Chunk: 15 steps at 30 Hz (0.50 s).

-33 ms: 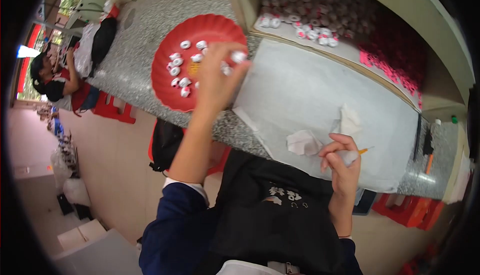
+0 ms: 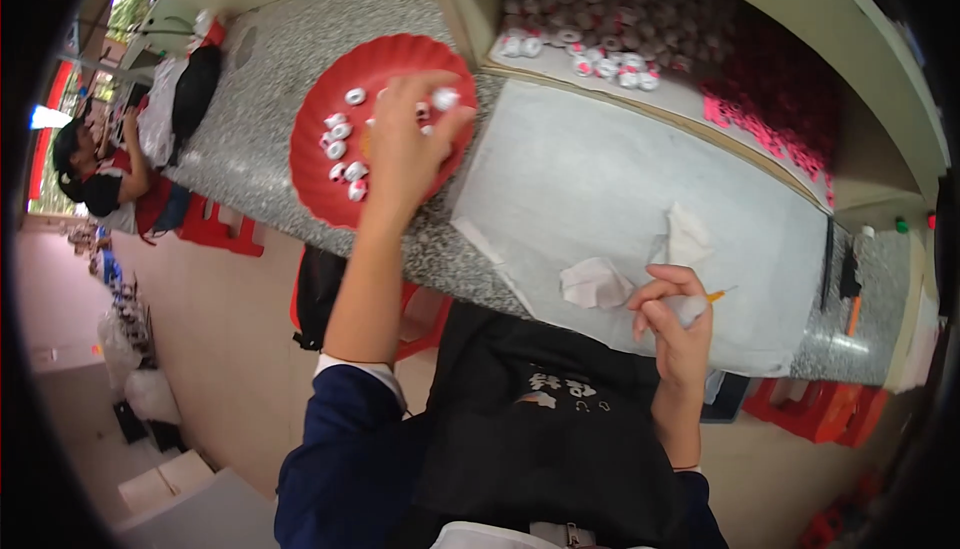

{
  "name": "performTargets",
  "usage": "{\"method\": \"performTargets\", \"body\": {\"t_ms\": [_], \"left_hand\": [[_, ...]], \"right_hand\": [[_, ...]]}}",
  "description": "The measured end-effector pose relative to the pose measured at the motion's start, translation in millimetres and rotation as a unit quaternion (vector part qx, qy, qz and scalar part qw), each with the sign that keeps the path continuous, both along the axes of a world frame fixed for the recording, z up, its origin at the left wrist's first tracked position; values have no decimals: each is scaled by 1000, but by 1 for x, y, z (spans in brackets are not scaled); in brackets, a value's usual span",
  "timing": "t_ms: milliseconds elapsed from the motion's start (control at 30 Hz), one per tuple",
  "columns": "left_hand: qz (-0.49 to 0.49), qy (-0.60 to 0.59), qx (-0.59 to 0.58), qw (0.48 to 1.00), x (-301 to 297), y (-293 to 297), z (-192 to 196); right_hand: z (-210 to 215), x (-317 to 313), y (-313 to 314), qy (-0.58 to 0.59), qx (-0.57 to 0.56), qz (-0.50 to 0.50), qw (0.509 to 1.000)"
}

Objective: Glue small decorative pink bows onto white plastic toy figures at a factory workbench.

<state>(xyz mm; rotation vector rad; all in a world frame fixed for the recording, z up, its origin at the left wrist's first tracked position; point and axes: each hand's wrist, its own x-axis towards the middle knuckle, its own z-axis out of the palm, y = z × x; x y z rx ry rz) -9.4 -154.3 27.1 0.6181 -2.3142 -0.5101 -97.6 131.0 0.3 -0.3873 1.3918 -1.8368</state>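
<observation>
Paper sheet (image 2: 620,189) (grey) lies beside red plate (image 2: 320,149) — tissues (image 2: 595,282) near.

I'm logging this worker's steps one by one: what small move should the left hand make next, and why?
Probably lower the small white round piece onto the red scalloped plate: the left hand holds it at its fingertips right over the plate, where similar white pieces already lie.

Counter: a long speckled grey stone counter (image 2: 280,99) is seen running across the view.
Shelf: a pale raised shelf (image 2: 880,89) is set along the counter's far side.
Floor: a plain beige floor (image 2: 220,339) is laid below.
Seating: red stools (image 2: 815,409) are tucked under the counter.
Light: bright daylight is let in at a window (image 2: 48,117) far left.
Boxes: white boxes (image 2: 165,484) are stacked on the floor.
</observation>
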Motion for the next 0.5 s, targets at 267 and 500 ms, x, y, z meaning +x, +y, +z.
{"method": "performTargets", "body": {"t_ms": [267,500], "left_hand": [[-220,59,-117,967,-113,57,0],[-33,-3,-290,957,-251,65,-51]], "right_hand": [[-5,-6,10,7,-28,-35,999],[0,-5,29,44,-24,-42,998]]}}
